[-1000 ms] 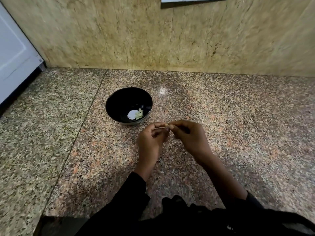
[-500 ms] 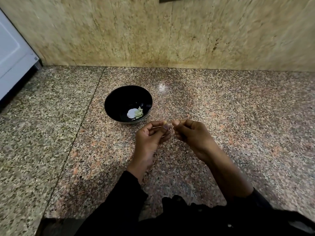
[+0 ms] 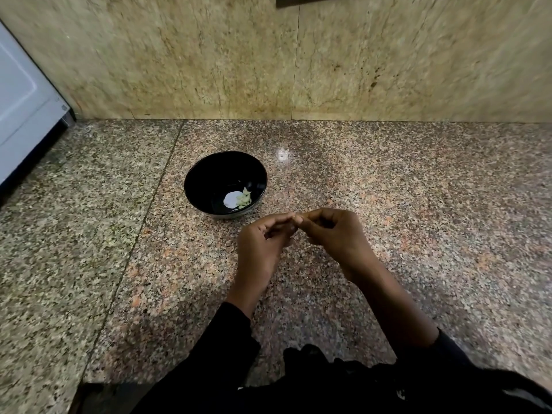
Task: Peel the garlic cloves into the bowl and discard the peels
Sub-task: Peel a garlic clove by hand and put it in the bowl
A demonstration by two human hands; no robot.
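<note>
While both hands meet just in front of the round black glossy bowl, the head view, the only one there is, shows the left hand with its fingers curled inward and its thumb and forefinger brought together at the tips, and the right hand curled the same way, its fingertips touching those of the left. Whatever they pinch between them is too small and too blurred to make out; judging from the task, it is most likely a garlic clove being stripped of its skin. A few pale peeled garlic cloves lie at the bottom of the bowl beside a bright white patch that may be a reflection. The bowl stands on the speckled pink-and-grey granite counter, near the hands but not touching them, with a beige stone wall behind and a white appliance panel at the far left. To do this step well, the person would probably hold the clove steady with one hand and pull the skin away with the other, keeping the work close to the bowl so the bare clove drops straight in. Loose skin should be kept in the fingers and out of the bowl, since thin peel clings and is easily dropped among the clean cloves.
</note>
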